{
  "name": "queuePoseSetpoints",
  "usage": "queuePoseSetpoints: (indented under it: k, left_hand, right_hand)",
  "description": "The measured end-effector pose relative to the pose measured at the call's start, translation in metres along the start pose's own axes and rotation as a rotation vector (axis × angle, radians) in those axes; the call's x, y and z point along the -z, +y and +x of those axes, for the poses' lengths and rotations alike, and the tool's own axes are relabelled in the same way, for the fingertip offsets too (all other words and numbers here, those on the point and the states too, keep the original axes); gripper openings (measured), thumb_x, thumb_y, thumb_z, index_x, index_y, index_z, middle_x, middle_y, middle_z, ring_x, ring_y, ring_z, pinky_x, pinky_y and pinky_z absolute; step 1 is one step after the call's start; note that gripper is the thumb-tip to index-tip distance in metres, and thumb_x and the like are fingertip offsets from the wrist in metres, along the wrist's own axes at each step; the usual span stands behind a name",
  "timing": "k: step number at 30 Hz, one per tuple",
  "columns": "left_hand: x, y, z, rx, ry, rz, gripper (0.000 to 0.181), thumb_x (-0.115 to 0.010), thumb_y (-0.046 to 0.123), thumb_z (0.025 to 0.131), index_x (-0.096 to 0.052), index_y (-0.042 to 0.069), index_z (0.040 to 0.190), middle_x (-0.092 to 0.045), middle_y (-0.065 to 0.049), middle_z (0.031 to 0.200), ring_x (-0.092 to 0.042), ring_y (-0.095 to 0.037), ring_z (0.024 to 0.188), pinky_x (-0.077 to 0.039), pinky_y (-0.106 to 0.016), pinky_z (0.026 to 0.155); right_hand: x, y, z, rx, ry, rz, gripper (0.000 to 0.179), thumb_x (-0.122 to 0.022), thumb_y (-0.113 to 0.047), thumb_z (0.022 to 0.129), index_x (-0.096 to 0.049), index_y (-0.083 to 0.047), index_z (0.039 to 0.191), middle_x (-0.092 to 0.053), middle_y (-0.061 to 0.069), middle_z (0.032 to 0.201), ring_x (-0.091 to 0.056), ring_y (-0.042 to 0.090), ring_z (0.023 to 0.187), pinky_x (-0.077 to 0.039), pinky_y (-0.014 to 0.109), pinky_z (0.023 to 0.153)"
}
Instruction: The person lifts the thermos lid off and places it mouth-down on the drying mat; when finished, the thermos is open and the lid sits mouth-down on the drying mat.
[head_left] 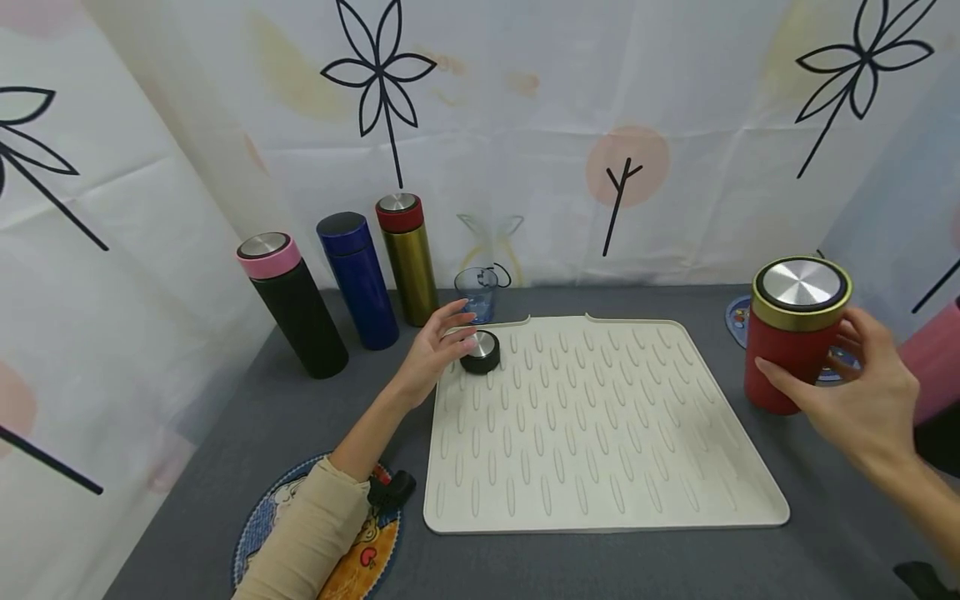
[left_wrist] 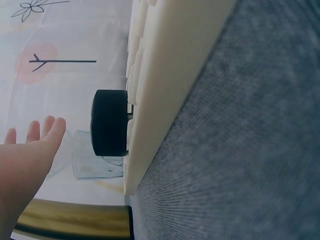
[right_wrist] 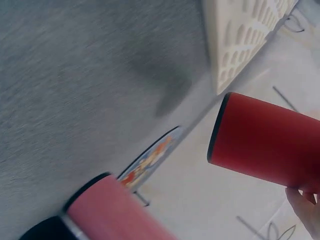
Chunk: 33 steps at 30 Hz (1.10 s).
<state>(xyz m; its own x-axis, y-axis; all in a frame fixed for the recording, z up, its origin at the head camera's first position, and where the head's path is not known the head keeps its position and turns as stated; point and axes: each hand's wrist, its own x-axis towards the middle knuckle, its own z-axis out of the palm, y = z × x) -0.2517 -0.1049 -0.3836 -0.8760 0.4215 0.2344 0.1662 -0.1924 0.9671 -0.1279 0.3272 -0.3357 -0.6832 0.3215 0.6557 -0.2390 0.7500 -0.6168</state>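
Note:
My right hand grips a red thermos flask with a gold-rimmed steel lid, thumb in front and fingers round the far side. In the right wrist view the flask's dark base hangs clear of the table. A small black lid with a steel top sits at the far left corner of the cream drying mat. Just above and left of that lid hovers my left hand, its fingers loosely bent and holding nothing. The left wrist view shows a gap between the fingertips and the lid.
Behind the left hand stand a black flask with a pink lid, a blue flask, a gold flask and a clear glass. A pink flask stands at right. Patterned round mats lie at front left and back right.

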Motion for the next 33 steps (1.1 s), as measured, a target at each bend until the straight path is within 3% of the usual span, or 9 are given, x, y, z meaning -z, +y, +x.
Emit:
queuePoseSetpoints:
  k: [6, 9, 12, 14, 16, 19, 21, 22, 33]
  left_hand:
    - [-0.001, 0.001, 0.000, -0.005, -0.013, 0.019, 0.065, -0.054, 0.002, 0.093, -0.021, 0.006, 0.150, -0.027, -0.026, 0.147, -0.028, -0.042, 0.135, -0.032, -0.049, 0.106]
    - [-0.002, 0.001, 0.000, -0.006, -0.016, 0.025, 0.065, -0.053, 0.001, 0.093, -0.021, 0.005, 0.150, -0.028, -0.026, 0.146, -0.028, -0.041, 0.135, -0.031, -0.050, 0.106]
    - [-0.003, 0.002, -0.001, -0.006, -0.019, 0.026, 0.065, -0.054, 0.000, 0.093, -0.022, 0.006, 0.150, -0.030, -0.024, 0.145, -0.028, -0.042, 0.134, -0.032, -0.049, 0.106]
    - [-0.004, 0.003, -0.002, -0.005, -0.022, 0.029, 0.066, -0.055, 0.001, 0.093, -0.023, 0.006, 0.150, -0.032, -0.022, 0.145, -0.028, -0.042, 0.134, -0.033, -0.049, 0.105]
    - [-0.006, 0.004, -0.003, -0.004, -0.026, 0.039, 0.066, -0.057, 0.003, 0.092, -0.024, 0.007, 0.150, -0.034, -0.019, 0.144, -0.029, -0.041, 0.134, -0.034, -0.048, 0.105]
    - [-0.009, 0.006, -0.004, -0.005, -0.038, 0.061, 0.067, -0.059, 0.006, 0.091, -0.025, 0.008, 0.150, -0.036, -0.018, 0.144, -0.031, -0.038, 0.134, -0.035, -0.049, 0.104]
    - [-0.010, 0.008, -0.005, -0.012, -0.047, 0.076, 0.068, -0.060, 0.007, 0.091, -0.026, 0.009, 0.150, -0.036, -0.018, 0.144, -0.032, -0.037, 0.134, -0.036, -0.049, 0.103]
    - [-0.011, 0.008, -0.005, -0.015, -0.051, 0.087, 0.068, -0.061, 0.008, 0.091, -0.026, 0.009, 0.149, -0.036, -0.018, 0.144, -0.033, -0.036, 0.134, -0.036, -0.048, 0.103]
    - [-0.024, 0.016, -0.008, -0.090, -0.112, 0.233, 0.067, -0.061, -0.003, 0.090, -0.029, 0.006, 0.148, -0.037, -0.019, 0.144, -0.038, -0.034, 0.131, -0.031, -0.046, 0.107]
  right_hand:
    - [-0.007, -0.011, -0.001, 0.142, -0.086, 0.016, 0.097, -0.085, 0.013, 0.052, -0.049, -0.012, 0.139, -0.045, -0.031, 0.115, -0.044, -0.015, 0.097, -0.035, 0.001, 0.082]
    - [-0.011, -0.015, 0.000, 0.226, -0.128, 0.022, 0.099, -0.087, 0.014, 0.047, -0.051, -0.008, 0.137, -0.055, -0.015, 0.116, -0.043, -0.016, 0.099, -0.033, 0.000, 0.082]
    - [-0.016, -0.018, 0.001, 0.315, -0.161, 0.016, 0.084, -0.090, -0.022, 0.064, -0.051, -0.005, 0.136, -0.059, 0.011, 0.116, -0.043, -0.014, 0.102, -0.032, 0.000, 0.082]
    - [-0.020, -0.020, 0.001, 0.373, -0.183, 0.005, 0.083, -0.082, -0.044, 0.070, -0.051, -0.002, 0.135, -0.057, 0.023, 0.116, -0.051, -0.001, 0.103, -0.031, 0.000, 0.083]
    - [-0.025, -0.024, 0.000, 0.401, -0.209, -0.032, 0.090, -0.081, -0.051, 0.067, -0.050, -0.002, 0.135, -0.057, 0.023, 0.115, -0.056, 0.015, 0.100, -0.037, 0.007, 0.081]
    - [-0.032, -0.032, -0.001, 0.423, -0.269, -0.081, 0.089, -0.091, -0.022, 0.058, -0.050, -0.002, 0.135, -0.056, 0.023, 0.115, -0.055, 0.037, 0.095, -0.050, 0.033, 0.081]
    - [-0.037, -0.038, -0.002, 0.428, -0.308, -0.101, 0.094, -0.090, -0.004, 0.051, -0.049, -0.003, 0.135, -0.056, 0.024, 0.114, -0.054, 0.040, 0.097, -0.052, 0.051, 0.074]
    - [-0.040, -0.041, -0.003, 0.434, -0.325, -0.104, 0.093, -0.090, -0.003, 0.052, -0.048, -0.003, 0.135, -0.055, 0.024, 0.114, -0.054, 0.041, 0.099, -0.050, 0.060, 0.070]
    - [-0.066, -0.055, -0.008, 0.501, -0.392, -0.109, 0.085, -0.091, -0.003, 0.054, -0.052, -0.006, 0.130, -0.056, 0.021, 0.112, -0.058, 0.041, 0.096, -0.051, 0.059, 0.069]
